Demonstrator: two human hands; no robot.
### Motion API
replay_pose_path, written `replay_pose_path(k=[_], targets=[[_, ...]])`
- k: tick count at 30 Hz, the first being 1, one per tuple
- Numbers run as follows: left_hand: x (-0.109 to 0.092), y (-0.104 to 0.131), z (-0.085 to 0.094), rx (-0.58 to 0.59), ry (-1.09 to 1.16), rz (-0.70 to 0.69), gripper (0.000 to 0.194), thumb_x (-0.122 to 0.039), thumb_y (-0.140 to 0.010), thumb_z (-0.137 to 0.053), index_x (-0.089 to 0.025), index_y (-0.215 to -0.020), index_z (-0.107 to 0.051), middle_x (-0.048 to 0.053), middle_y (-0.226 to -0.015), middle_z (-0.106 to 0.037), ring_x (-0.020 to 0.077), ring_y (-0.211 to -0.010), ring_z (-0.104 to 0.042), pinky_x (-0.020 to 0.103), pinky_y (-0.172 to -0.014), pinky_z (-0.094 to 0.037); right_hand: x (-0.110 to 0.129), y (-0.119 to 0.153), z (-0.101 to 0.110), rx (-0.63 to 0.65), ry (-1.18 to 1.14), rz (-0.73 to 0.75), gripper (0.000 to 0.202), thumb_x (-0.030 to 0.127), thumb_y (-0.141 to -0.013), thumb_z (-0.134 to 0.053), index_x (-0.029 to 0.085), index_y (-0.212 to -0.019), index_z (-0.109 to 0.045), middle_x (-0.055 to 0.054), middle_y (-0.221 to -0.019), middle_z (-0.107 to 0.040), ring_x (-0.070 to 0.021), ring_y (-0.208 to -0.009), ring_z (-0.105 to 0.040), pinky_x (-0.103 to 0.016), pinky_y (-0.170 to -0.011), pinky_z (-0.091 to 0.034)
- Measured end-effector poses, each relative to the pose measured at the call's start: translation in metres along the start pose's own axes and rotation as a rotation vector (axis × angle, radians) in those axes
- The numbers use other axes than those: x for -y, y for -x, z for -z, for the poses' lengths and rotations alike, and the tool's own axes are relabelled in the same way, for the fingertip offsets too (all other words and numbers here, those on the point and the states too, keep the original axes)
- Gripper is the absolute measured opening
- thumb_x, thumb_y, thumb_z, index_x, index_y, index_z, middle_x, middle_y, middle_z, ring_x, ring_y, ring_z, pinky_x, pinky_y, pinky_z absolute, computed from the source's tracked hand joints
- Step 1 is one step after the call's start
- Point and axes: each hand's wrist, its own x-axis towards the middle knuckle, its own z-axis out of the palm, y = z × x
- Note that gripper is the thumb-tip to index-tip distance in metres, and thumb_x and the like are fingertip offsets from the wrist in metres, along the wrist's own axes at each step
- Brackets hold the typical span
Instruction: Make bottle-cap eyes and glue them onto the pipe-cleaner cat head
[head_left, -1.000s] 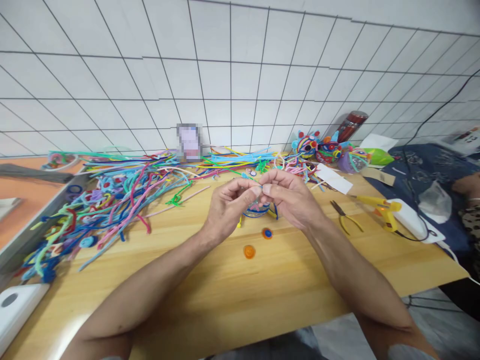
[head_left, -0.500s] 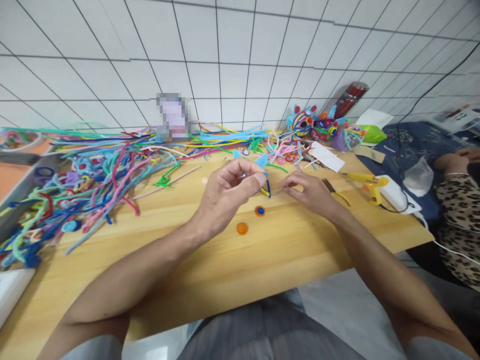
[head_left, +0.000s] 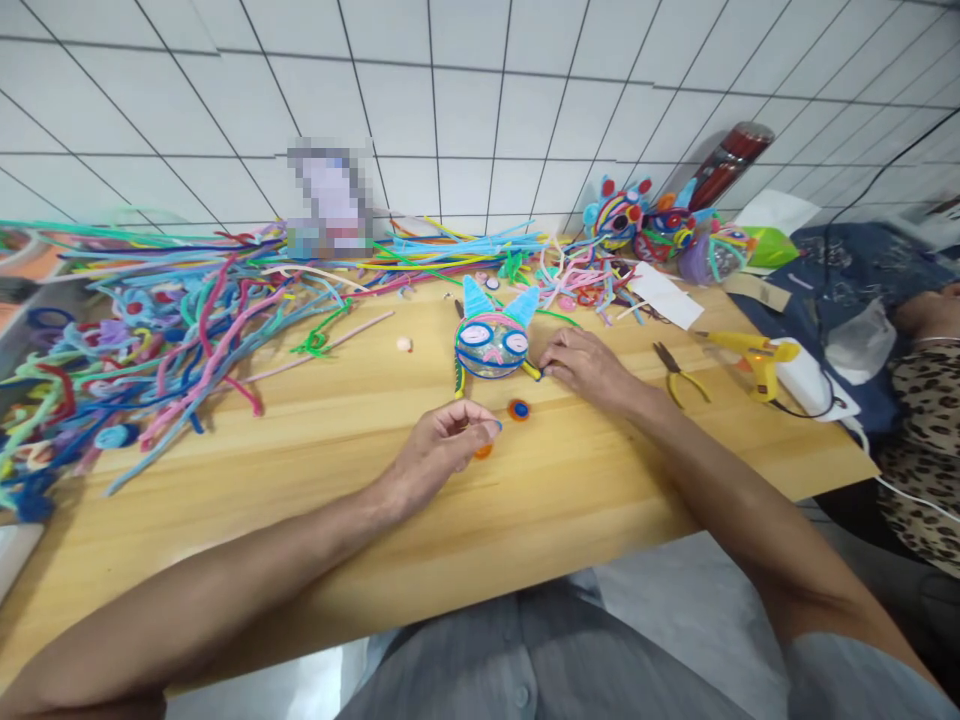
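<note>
Left hand (head_left: 441,450) pinches a tiny blue bit (head_left: 498,427), cat-eared figure (head_left: 493,352) sits just beyond it, and the right hand (head_left: 591,368) is by its yellow arm (head_left: 531,370), can't tell if gripping.

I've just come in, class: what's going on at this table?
The person's left hand pinches something small and blue by an orange disc. The right hand is beside the yellow strip on an eared figure; whether it grips it is unclear. Pliers and a yellow glue gun lie farther right.
</note>
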Motion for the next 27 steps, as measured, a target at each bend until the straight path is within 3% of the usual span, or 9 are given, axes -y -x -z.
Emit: replay_pose_path(k=[5,9,14,20,27], targets=[[0.010,-0.004,0.003,0.025,0.093,0.040,0.041,-0.051,-0.077,-0.088,-0.015,-0.089,-0.072,0.000,-0.073,-0.065,0.0046,-0.050,-0.036,0.022,-0.049,-0.025,-0.012,-0.003,0.011,0.062,0.020,-0.046,0.019,0.022,-0.100,-0.063,0.022,-0.087,-0.076,-0.012,-0.104,-0.076,-0.0266,-0.103,-0.066,-0.041,-0.093,-0.047],[0.011,-0.005,0.004,0.025,0.145,0.022,0.040,-0.050,-0.077,-0.089,-0.015,-0.086,-0.071,0.001,-0.077,-0.069,0.0039,-0.050,-0.037,0.022,-0.048,-0.026,-0.009,0.015,0.029,0.029,0.002,-0.113,0.018,0.024,-0.100,-0.061,0.023,-0.085,-0.072,-0.009,-0.091,-0.077,-0.0263,-0.090,-0.068,-0.041,-0.086,-0.050],[0.016,-0.006,0.004,0.011,0.170,-0.012,0.035,-0.044,-0.080,-0.088,-0.015,-0.091,-0.073,0.003,-0.081,-0.073,0.0035,-0.050,-0.039,0.021,-0.047,-0.027,0.045,0.036,0.050,-0.072,-0.203,-0.244,0.015,0.029,-0.101,-0.061,0.027,-0.107,-0.075,-0.004,-0.095,-0.079,-0.0242,-0.088,-0.073,-0.037,-0.080,-0.054],[0.017,-0.005,0.003,-0.009,0.208,-0.032,0.034,-0.042,-0.078,-0.090,-0.016,-0.093,-0.074,0.004,-0.085,-0.077,0.0045,-0.051,-0.043,0.020,-0.046,-0.029,0.117,0.012,0.047,-0.031,-0.344,-0.167,0.016,0.020,-0.099,-0.058,0.026,-0.100,-0.073,-0.003,-0.092,-0.076,-0.0201,-0.081,-0.069,-0.034,-0.074,-0.051],[0.019,-0.007,0.006,-0.008,0.278,-0.087,0.037,-0.044,-0.076,-0.092,-0.016,-0.092,-0.074,0.003,-0.081,-0.077,0.0046,-0.050,-0.044,0.021,-0.046,-0.029,0.138,-0.003,0.026,-0.097,-0.397,-0.183,0.012,0.027,-0.097,-0.068,0.025,-0.085,-0.069,-0.002,-0.083,-0.072,-0.0171,-0.072,-0.061,-0.032,-0.067,-0.045]])
